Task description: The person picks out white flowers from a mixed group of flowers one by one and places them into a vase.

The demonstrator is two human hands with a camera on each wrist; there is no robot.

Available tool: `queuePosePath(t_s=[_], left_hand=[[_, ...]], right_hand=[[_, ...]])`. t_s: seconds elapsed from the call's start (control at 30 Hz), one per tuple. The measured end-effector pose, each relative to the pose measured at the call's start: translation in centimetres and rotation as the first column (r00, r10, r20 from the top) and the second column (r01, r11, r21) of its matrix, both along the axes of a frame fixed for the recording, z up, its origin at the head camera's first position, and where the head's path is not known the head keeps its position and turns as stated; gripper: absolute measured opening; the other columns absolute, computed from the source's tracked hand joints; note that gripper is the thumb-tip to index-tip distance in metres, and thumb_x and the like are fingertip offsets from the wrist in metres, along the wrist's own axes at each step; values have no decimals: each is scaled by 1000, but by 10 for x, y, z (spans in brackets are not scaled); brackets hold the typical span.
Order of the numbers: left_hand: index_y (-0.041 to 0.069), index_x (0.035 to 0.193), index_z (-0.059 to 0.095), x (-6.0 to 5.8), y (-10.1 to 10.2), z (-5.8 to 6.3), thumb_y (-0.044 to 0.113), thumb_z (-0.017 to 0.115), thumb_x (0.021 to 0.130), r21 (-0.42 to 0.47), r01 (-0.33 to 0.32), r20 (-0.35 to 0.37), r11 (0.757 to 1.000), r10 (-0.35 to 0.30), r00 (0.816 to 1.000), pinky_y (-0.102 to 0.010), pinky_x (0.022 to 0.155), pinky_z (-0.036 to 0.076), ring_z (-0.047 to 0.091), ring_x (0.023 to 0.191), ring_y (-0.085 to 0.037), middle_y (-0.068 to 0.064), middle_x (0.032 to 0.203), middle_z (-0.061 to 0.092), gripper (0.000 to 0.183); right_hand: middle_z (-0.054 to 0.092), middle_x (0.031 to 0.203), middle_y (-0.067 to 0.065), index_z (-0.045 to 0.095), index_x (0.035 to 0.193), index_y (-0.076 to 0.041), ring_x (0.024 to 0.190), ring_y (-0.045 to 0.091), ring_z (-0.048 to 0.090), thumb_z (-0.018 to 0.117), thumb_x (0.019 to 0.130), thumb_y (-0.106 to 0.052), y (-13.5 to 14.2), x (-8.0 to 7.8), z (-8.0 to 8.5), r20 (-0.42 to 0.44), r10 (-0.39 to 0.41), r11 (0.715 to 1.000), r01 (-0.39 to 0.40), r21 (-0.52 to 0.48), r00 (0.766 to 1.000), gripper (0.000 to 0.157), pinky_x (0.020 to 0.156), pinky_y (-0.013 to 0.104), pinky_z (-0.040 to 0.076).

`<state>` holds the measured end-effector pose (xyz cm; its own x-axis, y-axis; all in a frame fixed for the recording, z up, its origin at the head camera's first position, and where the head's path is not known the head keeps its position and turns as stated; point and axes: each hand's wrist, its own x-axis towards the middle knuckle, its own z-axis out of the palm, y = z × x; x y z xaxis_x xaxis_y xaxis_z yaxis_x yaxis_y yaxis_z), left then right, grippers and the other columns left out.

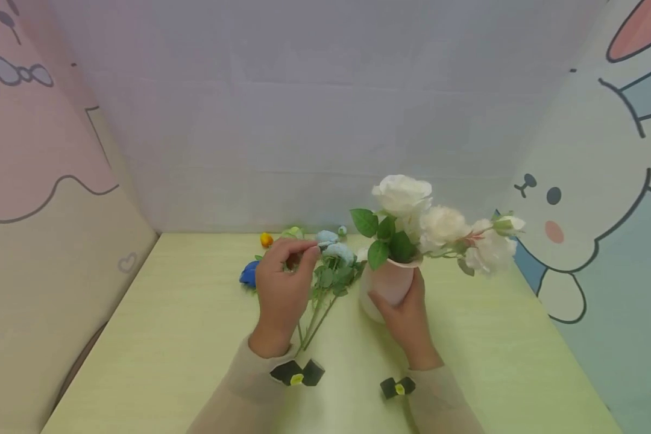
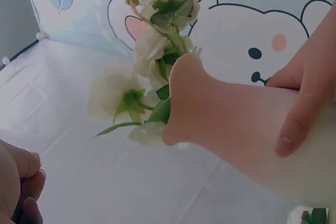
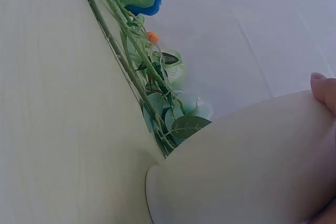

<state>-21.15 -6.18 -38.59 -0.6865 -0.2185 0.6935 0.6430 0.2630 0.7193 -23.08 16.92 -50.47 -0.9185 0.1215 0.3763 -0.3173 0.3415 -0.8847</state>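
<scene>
Head view — I see the right hand wrapped round the vase, table edge well rightward; left hand curled — hold unclear.

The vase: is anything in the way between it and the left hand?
Probably nothing: the left wrist view shows just backdrop between the left hand and the vase. Pale blue flowers lie between them in the head view, apparently lower, on the table.

It's a booth; cartoon-printed walls and creased backdrop screen a table.
</scene>
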Motion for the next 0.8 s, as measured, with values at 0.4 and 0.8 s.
queuePosePath(t_s=[0.4,0.8], left_hand=[[10,106,77,1,-7,-31,11,75,96,-158,31,226,987,6,974,-30,68,51,59,79,-14,1,98,70,10],[7,120,73,11,-9,-78,15,75,95,-537,32,371,843,202,906,-40,79,57,67,96,-21,-4,109,71,27]], right_hand=[[39,144,19,23,159,-8,125,32,48,88,82,-17,2,1,1,-12,-19,1000,19,8,1000,101,104,53,39],[40,143,17,24,159,-9,124,31,48,87,83,-18,0,0,0,-20,-11,1000,11,14,1000,99,103,53,39]])
